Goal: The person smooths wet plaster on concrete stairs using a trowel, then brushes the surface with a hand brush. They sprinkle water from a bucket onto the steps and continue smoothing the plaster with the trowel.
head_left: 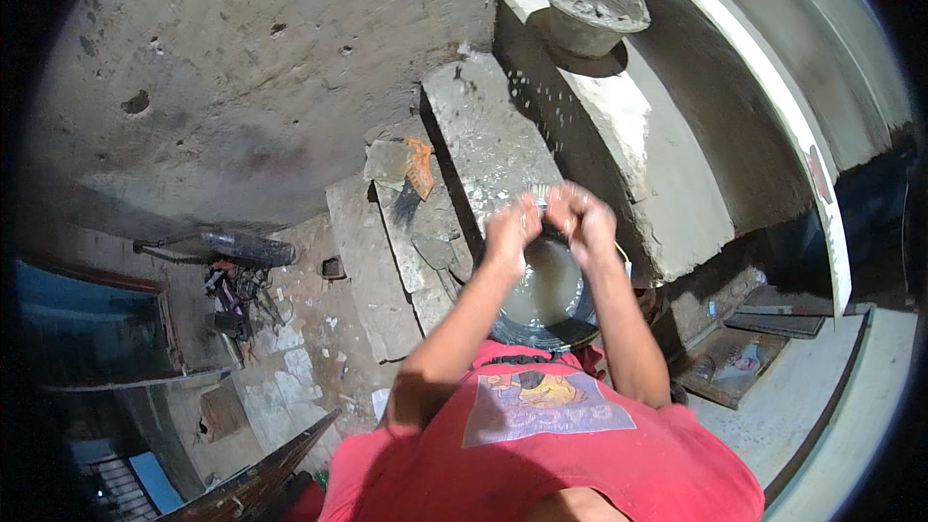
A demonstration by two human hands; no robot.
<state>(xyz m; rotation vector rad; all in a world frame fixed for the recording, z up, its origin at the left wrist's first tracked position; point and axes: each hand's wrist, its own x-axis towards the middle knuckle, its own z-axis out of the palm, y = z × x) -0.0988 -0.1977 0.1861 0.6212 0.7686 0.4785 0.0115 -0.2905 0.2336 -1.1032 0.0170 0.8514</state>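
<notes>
My left hand (512, 230) and my right hand (584, 224) are raised over a dark bucket (539, 290) of murky grey water, fingers curled toward each other and blurred by motion. Something pale shows between the fingertips; whether it is water or an object I cannot make out. Droplets fly over the wet concrete step (483, 135) beyond the bucket.
A tub of grey mix (592, 24) stands on an upper step. An orange bag (419, 169) and broken slabs (387, 232) lie on lower steps. Debris (237, 295) litters the floor at left. A white-edged curved stair side (773, 92) rises at right.
</notes>
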